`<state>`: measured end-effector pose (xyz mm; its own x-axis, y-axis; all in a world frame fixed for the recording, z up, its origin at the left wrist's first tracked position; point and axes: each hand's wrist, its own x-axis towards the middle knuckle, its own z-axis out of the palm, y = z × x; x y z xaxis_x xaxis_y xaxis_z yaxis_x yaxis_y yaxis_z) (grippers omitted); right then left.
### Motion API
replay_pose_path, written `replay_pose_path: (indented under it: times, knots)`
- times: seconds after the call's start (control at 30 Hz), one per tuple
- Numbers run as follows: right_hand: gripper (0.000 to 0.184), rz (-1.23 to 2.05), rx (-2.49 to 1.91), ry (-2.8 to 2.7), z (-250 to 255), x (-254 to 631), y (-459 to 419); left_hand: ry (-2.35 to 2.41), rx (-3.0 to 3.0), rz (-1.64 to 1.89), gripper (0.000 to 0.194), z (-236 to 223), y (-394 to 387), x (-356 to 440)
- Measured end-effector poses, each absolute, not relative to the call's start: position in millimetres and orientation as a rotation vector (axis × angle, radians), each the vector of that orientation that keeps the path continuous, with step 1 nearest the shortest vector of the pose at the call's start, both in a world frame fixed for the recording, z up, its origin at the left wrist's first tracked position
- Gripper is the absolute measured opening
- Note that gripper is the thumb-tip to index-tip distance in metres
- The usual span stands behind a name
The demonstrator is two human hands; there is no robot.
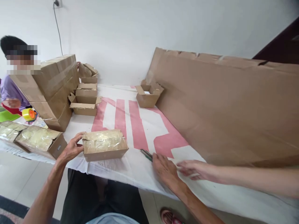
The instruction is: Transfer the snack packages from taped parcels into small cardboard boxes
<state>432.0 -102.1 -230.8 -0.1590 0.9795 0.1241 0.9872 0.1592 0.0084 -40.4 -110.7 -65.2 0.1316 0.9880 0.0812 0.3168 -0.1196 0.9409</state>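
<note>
A small cardboard box [105, 154] sits on the cloth in front of me, its top covered by shiny crumpled tape. My left hand [73, 148] is closed on the box's left end, thumb and fingers gripping the edge. Lower on the right, my right hand [164, 168] rests at the table with its fingers wrapped round a slim green and metallic tool, which looks like a utility knife [146, 154]. The tool's tip points left toward the box without touching it. Just right of that hand, another person's hand [195, 170] reaches in, slightly blurred.
Two taped boxes [39, 138] stand at left by stacked cartons [52, 88]. Behind are unlidded boxes [84, 104] and another unlidded box [147, 96]. A large cardboard sheet [224, 109] leans at right. A person [17, 84] sits far left near a tape roll [28, 114].
</note>
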Motion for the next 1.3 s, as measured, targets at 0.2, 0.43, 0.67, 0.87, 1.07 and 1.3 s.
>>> replay_pose_path:
  times: [0.2, 0.43, 0.67, 0.87, 1.07, 1.3]
  knots:
    - [0.003, 0.269, -2.022, -2.177, -197, 446, -87, 1.371, 1.684, 0.889, 0.052, -65, -115, -45]
    - [0.041, 1.027, -1.467, -1.654, -76, 380, -74, 1.408, 1.721, 0.832, 0.055, -66, -117, -46]
    - [0.018, 1.226, -1.076, -2.17, -4, 282, -70, 1.433, 1.735, 0.817, 0.054, -66, -125, -43]
    - [0.017, 0.998, -1.031, -2.5, 4, 266, -51, 1.423, 1.764, 0.815, 0.055, -63, -128, -40]
    - [0.019, 0.873, -0.978, -2.62, 18, 255, -49, 1.444, 1.746, 0.85, 0.055, -68, -127, -41]
    - [0.019, 0.751, -0.924, -2.77, 33, 243, -45, 1.446, 1.751, 0.89, 0.051, -71, -126, -40]
